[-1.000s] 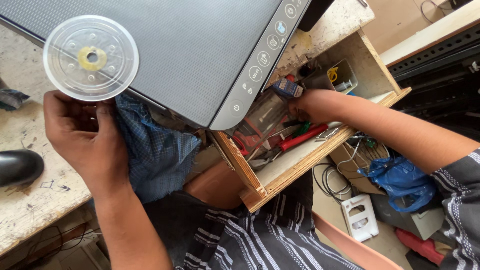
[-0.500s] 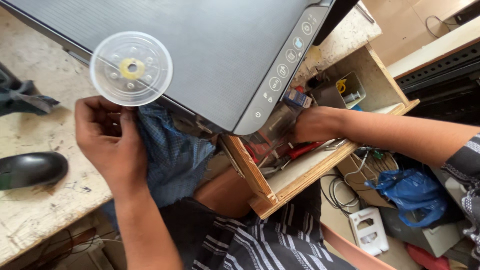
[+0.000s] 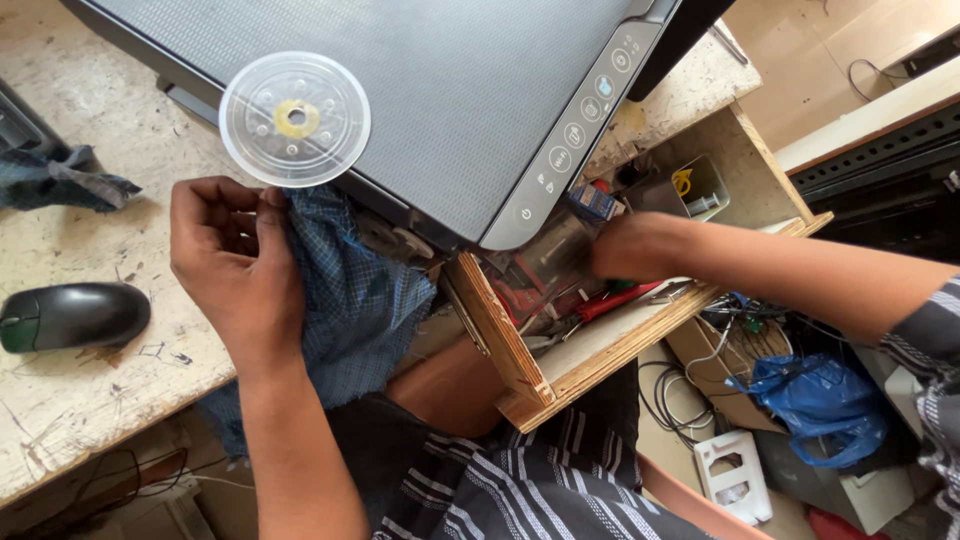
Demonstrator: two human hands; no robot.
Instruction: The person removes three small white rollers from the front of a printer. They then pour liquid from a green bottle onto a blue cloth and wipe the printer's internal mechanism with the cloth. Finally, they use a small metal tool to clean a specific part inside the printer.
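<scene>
1. Nearest the camera, the left hand [image 3: 235, 265] rests at the front edge of the worktop [image 3: 70, 390]. Its fingers are curled together and pinch the blue checked cloth [image 3: 350, 300] against the thumb.
2. The cloth hangs from that grip over the worktop's front edge, with its long axis running down toward the person's lap. The lower end is frayed, and part of it is hidden behind the forearm.
3. Just above the left hand's fingertips a clear round plastic disc [image 3: 294, 119] lies flat on the near corner of the printer. It has a yellow hub at its centre and small holes ringed around that. Whether the fingers touch its rim cannot be told.
4. The right hand [image 3: 640, 245] reaches into the open wooden drawer [image 3: 505, 345], which juts out from under the worktop's right side. The hand is blurred, so whether its fingers are apart or closed on something cannot be told.
5. Inside the drawer lie a red-handled tool [image 3: 610, 300] and a clear plastic case [image 3: 545, 262], both partly covered by the hand and hard to make out.
6. The dark grey printer [image 3: 450, 90] sits further back, its long axis slanting across the worktop, with its button strip facing the drawer. Its far end is cut off at the top edge.
7. A black computer mouse [image 3: 75, 315] lies toward the worktop's left edge.
</scene>
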